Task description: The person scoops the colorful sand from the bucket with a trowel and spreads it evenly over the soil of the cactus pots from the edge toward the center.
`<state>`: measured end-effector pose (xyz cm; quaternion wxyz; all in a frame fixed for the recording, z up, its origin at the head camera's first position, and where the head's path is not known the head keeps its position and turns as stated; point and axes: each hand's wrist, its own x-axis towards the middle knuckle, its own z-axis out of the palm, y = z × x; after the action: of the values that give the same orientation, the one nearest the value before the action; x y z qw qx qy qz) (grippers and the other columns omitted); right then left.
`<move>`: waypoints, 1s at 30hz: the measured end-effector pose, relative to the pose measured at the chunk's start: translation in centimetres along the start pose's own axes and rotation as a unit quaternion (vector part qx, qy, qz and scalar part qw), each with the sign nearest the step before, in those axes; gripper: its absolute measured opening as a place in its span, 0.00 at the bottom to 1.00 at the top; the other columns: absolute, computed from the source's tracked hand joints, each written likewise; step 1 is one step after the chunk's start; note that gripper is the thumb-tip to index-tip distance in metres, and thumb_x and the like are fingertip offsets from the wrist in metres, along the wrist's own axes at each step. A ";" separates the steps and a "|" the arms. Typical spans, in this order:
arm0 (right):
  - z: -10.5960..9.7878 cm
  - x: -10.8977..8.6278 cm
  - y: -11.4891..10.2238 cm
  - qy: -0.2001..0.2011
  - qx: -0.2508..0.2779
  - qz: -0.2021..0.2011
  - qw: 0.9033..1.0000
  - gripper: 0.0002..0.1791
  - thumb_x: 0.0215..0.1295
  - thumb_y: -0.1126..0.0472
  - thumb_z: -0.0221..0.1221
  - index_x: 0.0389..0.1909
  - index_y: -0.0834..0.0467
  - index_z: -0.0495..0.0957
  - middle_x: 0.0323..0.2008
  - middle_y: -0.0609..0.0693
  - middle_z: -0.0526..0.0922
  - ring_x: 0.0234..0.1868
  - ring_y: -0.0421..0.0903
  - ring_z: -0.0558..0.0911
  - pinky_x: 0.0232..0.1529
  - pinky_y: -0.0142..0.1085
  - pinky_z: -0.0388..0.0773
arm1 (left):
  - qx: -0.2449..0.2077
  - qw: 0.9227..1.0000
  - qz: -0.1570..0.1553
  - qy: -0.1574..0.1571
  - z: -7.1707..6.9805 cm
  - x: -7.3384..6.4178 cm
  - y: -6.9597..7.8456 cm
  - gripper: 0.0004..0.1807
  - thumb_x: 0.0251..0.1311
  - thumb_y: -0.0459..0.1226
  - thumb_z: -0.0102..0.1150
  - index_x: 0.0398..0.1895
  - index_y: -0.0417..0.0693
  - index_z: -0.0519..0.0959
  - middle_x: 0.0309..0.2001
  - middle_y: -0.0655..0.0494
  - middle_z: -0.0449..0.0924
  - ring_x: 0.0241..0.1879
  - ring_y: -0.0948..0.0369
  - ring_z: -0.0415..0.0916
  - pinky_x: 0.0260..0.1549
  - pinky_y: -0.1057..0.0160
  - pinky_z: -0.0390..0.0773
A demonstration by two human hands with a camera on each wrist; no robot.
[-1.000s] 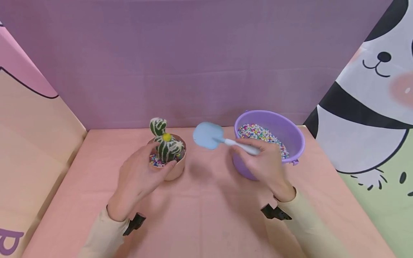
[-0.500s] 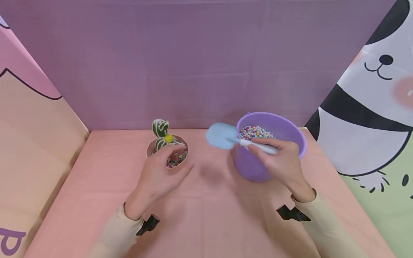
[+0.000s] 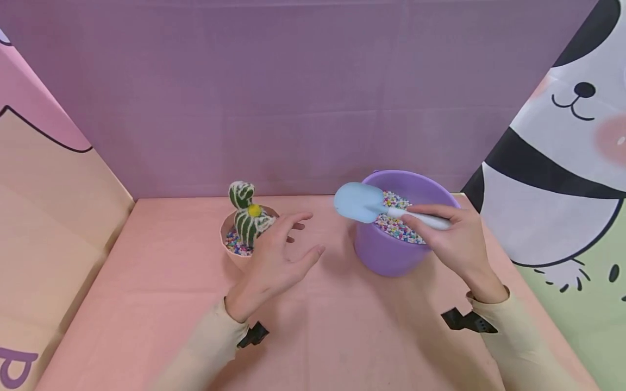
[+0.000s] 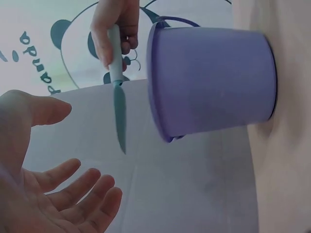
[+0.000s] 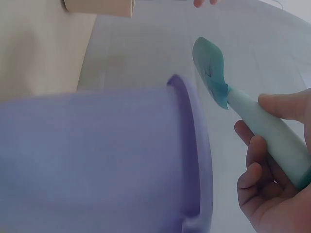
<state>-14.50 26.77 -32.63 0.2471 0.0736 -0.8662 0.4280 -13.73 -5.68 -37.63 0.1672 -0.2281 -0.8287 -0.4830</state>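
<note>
In the head view my right hand (image 3: 459, 239) grips the white handle of a toy shovel (image 3: 359, 202) with a light blue blade. The shovel is held above the purple bucket (image 3: 391, 255), its blade reaching past the left rim. Colourful beads (image 3: 398, 231) lie inside the bucket. My left hand (image 3: 276, 266) hovers between the pot and the bucket, fingers spread and holding nothing; the left wrist view shows its palm bare. Behind that hand stands a small pot (image 3: 227, 231) with a fuzzy green cactus (image 3: 246, 225) bearing a yellow ball, beads around its base.
The table has a pink cover (image 3: 161, 304). A purple cloth wall (image 3: 303, 98) rises close behind the pot and bucket. Printed panels flank both sides, the right one showing a panda (image 3: 562, 184).
My left hand has moved right, away from the cactus. My right hand has carried the shovel rightward, bringing its blade from between the pot and bucket to the bucket's left rim.
</note>
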 end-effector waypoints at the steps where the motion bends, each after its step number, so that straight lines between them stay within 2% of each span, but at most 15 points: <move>1: -0.2 0.1 0.1 0.001 -0.003 0.002 1.000 0.12 0.58 0.60 0.79 0.42 0.57 0.94 0.29 0.23 0.86 0.31 0.31 0.81 0.29 0.23 0.76 | -0.002 1.000 0.001 0.000 0.3 0.1 0.0 0.31 0.62 0.45 0.74 0.69 0.50 0.78 0.63 0.58 0.82 0.60 0.59 0.80 0.53 0.55 0.85; 5: -1.0 0.4 0.6 -0.001 -0.004 0.019 1.000 0.12 0.59 0.59 0.78 0.43 0.58 0.93 0.28 0.25 0.86 0.23 0.34 0.80 0.21 0.26 0.76 | 0.002 1.000 0.002 -0.010 1.3 0.7 -0.2 0.32 0.63 0.47 0.73 0.69 0.49 0.77 0.66 0.57 0.80 0.64 0.58 0.78 0.58 0.53 0.82; 10: -1.8 0.9 1.5 -0.015 0.012 0.045 0.999 0.14 0.61 0.59 0.77 0.46 0.61 0.92 0.31 0.30 0.86 0.15 0.40 0.80 0.14 0.34 0.79 | 0.007 1.000 -0.008 -0.025 2.4 1.4 -0.6 0.34 0.65 0.50 0.70 0.72 0.50 0.76 0.73 0.55 0.75 0.74 0.54 0.71 0.71 0.46 0.73; 13: -2.2 1.1 2.1 -0.019 0.013 0.048 0.999 0.14 0.62 0.60 0.77 0.46 0.62 0.92 0.31 0.29 0.86 0.17 0.39 0.82 0.15 0.35 0.80 | 0.003 1.000 -0.013 -0.028 3.1 1.7 -0.9 0.34 0.66 0.51 0.68 0.73 0.50 0.75 0.74 0.54 0.74 0.76 0.53 0.69 0.75 0.44 0.68; 17: -2.7 1.3 2.7 -0.021 -0.002 0.048 0.999 0.15 0.61 0.60 0.77 0.46 0.62 0.92 0.28 0.27 0.86 0.20 0.34 0.83 0.18 0.32 0.80 | -0.001 0.999 -0.020 -0.036 4.0 2.2 -1.3 0.35 0.67 0.53 0.67 0.74 0.50 0.74 0.76 0.55 0.72 0.77 0.54 0.67 0.77 0.47 0.66; 24: -3.0 1.6 3.7 -0.026 -0.026 0.053 0.998 0.15 0.61 0.58 0.77 0.46 0.61 0.92 0.26 0.24 0.86 0.26 0.30 0.82 0.25 0.26 0.78 | 0.007 0.999 -0.014 -0.031 5.6 3.0 -1.6 0.34 0.67 0.51 0.68 0.72 0.49 0.76 0.75 0.55 0.74 0.77 0.54 0.68 0.77 0.49 0.68; 30: -3.3 1.6 4.8 -0.023 -0.037 0.051 0.998 0.16 0.61 0.59 0.77 0.46 0.63 0.92 0.28 0.20 0.85 0.32 0.28 0.81 0.30 0.22 0.75 | 0.005 0.998 -0.035 -0.044 6.9 3.5 -1.6 0.34 0.67 0.53 0.68 0.72 0.50 0.76 0.76 0.54 0.73 0.78 0.54 0.67 0.77 0.48 0.67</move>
<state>-16.32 32.42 -33.51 0.2079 0.0298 -0.8893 0.4062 -17.94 0.43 -40.29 0.1145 -0.2193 -0.8453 -0.4736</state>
